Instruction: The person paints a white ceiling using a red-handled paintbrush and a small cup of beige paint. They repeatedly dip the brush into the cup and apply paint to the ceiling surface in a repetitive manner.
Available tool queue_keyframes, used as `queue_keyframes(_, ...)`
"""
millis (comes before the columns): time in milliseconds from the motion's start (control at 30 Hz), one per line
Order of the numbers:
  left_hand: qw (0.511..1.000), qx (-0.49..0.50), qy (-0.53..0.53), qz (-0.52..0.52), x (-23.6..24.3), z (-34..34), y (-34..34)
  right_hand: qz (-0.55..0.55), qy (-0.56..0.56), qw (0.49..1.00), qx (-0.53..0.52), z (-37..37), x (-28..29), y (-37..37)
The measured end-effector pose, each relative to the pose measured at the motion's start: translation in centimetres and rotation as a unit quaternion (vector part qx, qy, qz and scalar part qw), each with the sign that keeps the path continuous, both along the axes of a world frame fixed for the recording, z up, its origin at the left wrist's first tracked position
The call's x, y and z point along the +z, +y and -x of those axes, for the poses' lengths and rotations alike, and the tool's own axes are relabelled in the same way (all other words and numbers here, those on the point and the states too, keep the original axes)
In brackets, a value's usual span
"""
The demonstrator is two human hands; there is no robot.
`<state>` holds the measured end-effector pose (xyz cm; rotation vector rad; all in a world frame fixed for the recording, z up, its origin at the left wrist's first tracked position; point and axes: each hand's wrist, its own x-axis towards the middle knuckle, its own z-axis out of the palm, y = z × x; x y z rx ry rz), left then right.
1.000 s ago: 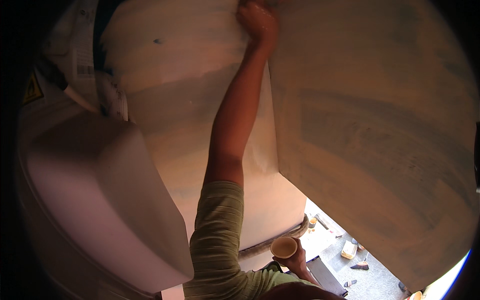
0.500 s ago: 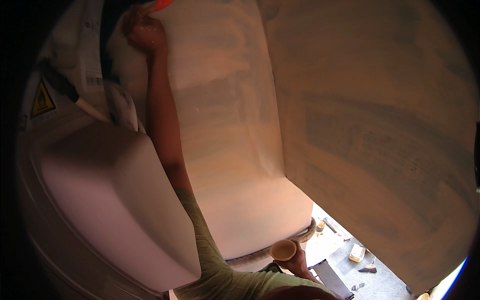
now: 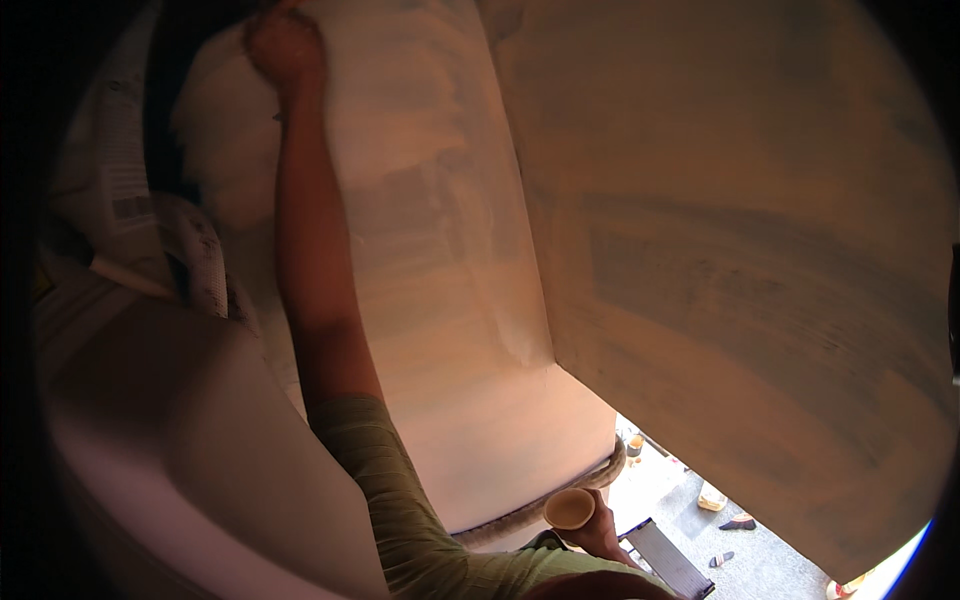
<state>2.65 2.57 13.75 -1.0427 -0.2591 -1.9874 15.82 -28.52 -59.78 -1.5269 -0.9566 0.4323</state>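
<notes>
My left hand (image 3: 287,48) is raised to the top left, its fist closed and pressed against a pale, streaky wall surface (image 3: 440,300). What it grips is hidden inside the fist. The bare forearm and olive-green sleeve (image 3: 390,490) run down from it to the lower edge. Low in the picture, my right hand (image 3: 603,537) holds a small tan cup (image 3: 570,508) upright, close to my body.
A broad brownish panel (image 3: 750,260) fills the right side. A white rounded surface (image 3: 150,460) bulges at lower left, with printed paper (image 3: 115,175) above it. Far below lie a grey ribbed step (image 3: 665,560), sandals (image 3: 740,522) and a bottle (image 3: 712,495) on the floor.
My left hand has swept from top centre leftward along the wall. A red tip showed above the fist half a second ago. The right hand with the cup has stayed in place.
</notes>
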Motion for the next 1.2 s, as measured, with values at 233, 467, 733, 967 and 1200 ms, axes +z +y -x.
queue_keyframes(233, 0.989, -0.140, -0.009, 0.036, -1.6, -12.3, -4.5, -0.020, -0.034, 0.999, -0.034, -0.8, 0.9, -0.3)
queue_keyframes(467, 0.945, -0.303, 0.107, 0.066, -5.3, -18.0, -10.1, -0.027, -0.004, 0.999, -0.041, -0.8, 1.7, -1.1)
queue_keyframes(733, 0.962, -0.254, 0.012, -0.101, -6.9, -7.9, -6.5, -0.032, -0.031, 0.999, -0.009, -0.1, 2.0, -1.5)
queue_keyframes(967, 0.979, -0.089, -0.079, -0.167, -9.8, 3.2, -3.2, -0.022, -0.005, 0.998, 0.055, 1.0, 1.8, -1.7)
queue_keyframes(1200, 0.992, -0.001, -0.077, -0.100, -14.1, 6.9, -0.3, -0.010, -0.020, 0.997, 0.079, 1.7, 0.6, -1.6)
